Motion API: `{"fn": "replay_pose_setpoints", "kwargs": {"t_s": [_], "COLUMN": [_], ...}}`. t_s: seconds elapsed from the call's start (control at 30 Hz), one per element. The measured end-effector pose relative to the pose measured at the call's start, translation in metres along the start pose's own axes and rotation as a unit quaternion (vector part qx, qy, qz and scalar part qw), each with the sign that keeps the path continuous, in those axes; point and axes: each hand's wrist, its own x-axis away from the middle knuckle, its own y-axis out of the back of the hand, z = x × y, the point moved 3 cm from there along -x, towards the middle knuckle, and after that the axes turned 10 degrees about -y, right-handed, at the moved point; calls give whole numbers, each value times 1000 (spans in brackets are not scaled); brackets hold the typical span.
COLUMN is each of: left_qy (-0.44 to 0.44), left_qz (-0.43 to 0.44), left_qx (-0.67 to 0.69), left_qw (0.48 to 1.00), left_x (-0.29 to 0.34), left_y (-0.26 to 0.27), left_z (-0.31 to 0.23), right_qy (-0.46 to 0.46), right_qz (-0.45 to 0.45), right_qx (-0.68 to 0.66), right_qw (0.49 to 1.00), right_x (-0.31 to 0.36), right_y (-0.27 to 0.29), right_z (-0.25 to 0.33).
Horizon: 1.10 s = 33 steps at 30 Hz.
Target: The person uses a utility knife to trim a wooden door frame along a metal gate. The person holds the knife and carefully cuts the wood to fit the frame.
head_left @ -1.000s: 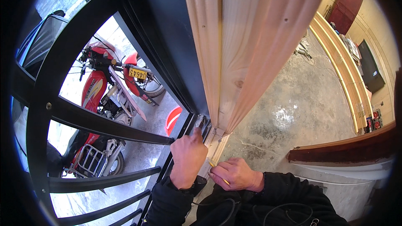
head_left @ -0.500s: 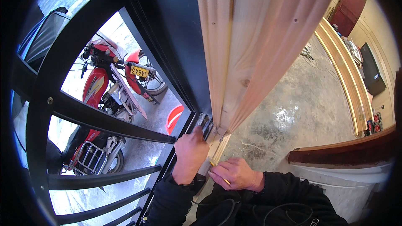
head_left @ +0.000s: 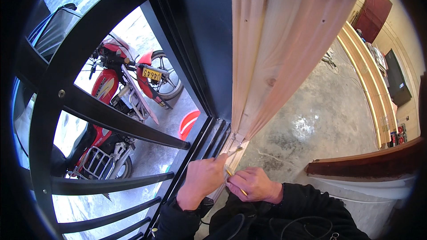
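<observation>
My left hand (head_left: 201, 183) is closed, and a thin, light-coloured tool with a dark tip (head_left: 236, 151) sticks out beyond its fingers. That tip is over the narrow wooden sill, just below the foot of the upright wooden trim (head_left: 253, 75). Close beside it on the right, my right hand (head_left: 254, 185) pinches a slim yellow pencil-like stick (head_left: 229, 172). The stick's upper end leans toward the sill and its lower end comes out under the fingers. Dark window tracks (head_left: 215, 137) run along the left of the sill. What lies inside my left palm is hidden.
A black barred grille (head_left: 120, 115) stands at the left, with a red motorcycle (head_left: 104, 84) beyond it. On the right are a concrete floor (head_left: 302, 120), long wooden boards (head_left: 364, 80) and a curved brown edge (head_left: 356, 160). Dark cables lie over my clothing.
My left hand has drawn back from the dark tracks toward me, and its thin tool now shows over the sill. My right hand stays nearly in place. The view has shifted slightly.
</observation>
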Motion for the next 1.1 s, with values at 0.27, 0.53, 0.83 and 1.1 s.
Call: {"fn": "replay_pose_setpoints", "kwargs": {"t_s": [0.27,0.53,0.83,1.1], "left_qy": [154,154,69,12], "left_qz": [-168,-166,-192,-228], "left_qx": [-41,-50,-122,-196], "left_qw": [973,973,971,954], "left_x": [-5,-29,-35,-33], "left_y": [7,-6,-10,-15], "left_z": [24,28,34,40], "right_qy": [-4,-4,-3,-6], "right_qz": [3,-9,0,7], "right_qx": [7,13,4,7], "right_qw": [1000,1000,1000,1000], "right_x": [-2,-2,-4,-5], "right_y": [0,2,3,3], "right_z": [2,1,1,2]}}
